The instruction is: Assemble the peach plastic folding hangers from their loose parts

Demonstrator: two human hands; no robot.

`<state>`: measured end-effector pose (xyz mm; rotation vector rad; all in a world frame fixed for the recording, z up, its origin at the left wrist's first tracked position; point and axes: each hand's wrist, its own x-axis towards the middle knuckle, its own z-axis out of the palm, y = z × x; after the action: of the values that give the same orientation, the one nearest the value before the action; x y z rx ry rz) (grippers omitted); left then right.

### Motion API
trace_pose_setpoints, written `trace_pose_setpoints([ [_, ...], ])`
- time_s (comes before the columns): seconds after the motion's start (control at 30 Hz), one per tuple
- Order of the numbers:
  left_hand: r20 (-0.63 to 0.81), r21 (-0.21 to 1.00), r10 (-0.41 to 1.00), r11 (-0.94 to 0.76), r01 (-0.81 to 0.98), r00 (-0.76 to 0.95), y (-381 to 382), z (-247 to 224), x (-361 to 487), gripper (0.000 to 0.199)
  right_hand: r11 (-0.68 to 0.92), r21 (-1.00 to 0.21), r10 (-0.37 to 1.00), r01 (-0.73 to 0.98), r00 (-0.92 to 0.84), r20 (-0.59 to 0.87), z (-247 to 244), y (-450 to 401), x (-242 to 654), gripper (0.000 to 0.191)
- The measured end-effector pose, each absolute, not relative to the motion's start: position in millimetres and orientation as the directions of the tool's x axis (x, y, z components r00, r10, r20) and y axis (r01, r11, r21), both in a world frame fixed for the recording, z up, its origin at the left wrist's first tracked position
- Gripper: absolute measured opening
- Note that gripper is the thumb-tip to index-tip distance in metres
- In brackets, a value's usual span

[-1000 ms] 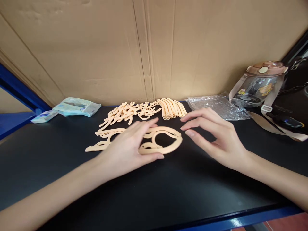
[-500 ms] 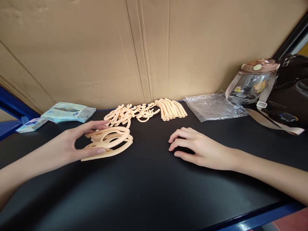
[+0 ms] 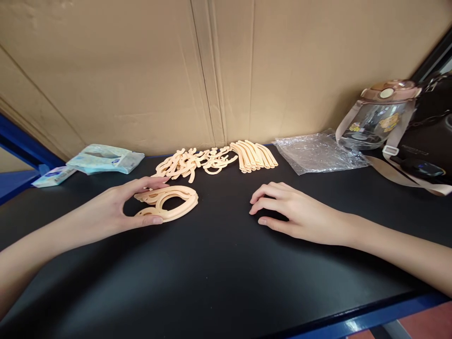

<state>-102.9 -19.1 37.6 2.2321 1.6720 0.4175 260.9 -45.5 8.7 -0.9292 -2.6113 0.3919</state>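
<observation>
My left hand (image 3: pixel 116 207) is curved round the left side of a low stack of beige curved pieces (image 3: pixel 189 207), its thumb at the front and its fingers at the back. The stack lies flat on the black table (image 3: pixel 219 282). My right hand (image 3: pixel 293 212) rests on the table to the right, fingers apart and bent, holding nothing. Behind the stack is a loose heap of beige hook-shaped pieces (image 3: pixel 187 164). Just right of that heap, long beige curved pieces (image 3: pixel 252 155) lie side by side.
A tissue pack (image 3: pixel 106 159) and a smaller packet (image 3: pixel 53 176) lie at the back left. At the back right are a clear plastic bag (image 3: pixel 318 153), a strapped bottle (image 3: pixel 374 117) and a dark bag (image 3: pixel 431 127). A cardboard wall (image 3: pixel 141 70) stands behind.
The beige stack under my left hand has gone from tilted and spread to lying flatter and closer together. The view has shifted slightly; my right hand keeps its pose.
</observation>
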Motion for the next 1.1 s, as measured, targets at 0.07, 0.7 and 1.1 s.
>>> trace_pose_setpoints([
  [0.07,0.046,0.422,0.962,-0.263,0.868,0.269,-19.2,37.5,-102.4,0.077,0.75,-0.36,0.647,0.555,-0.729,0.224,8.5,-45.6,261.2,0.018],
  [0.7,0.04,0.405,0.963,-0.26,0.877,0.267,-21.3,40.3,-97.7,0.074,0.759,-0.354,0.638,0.547,-0.733,0.235,10.0,-46.5,261.6,0.018],
  [1.1,0.024,0.423,0.963,-0.253,0.87,0.268,-22.2,39.5,-98.1,0.075,0.756,-0.341,0.641,0.559,-0.737,0.213,11.5,-46.0,259.9,0.018],
])
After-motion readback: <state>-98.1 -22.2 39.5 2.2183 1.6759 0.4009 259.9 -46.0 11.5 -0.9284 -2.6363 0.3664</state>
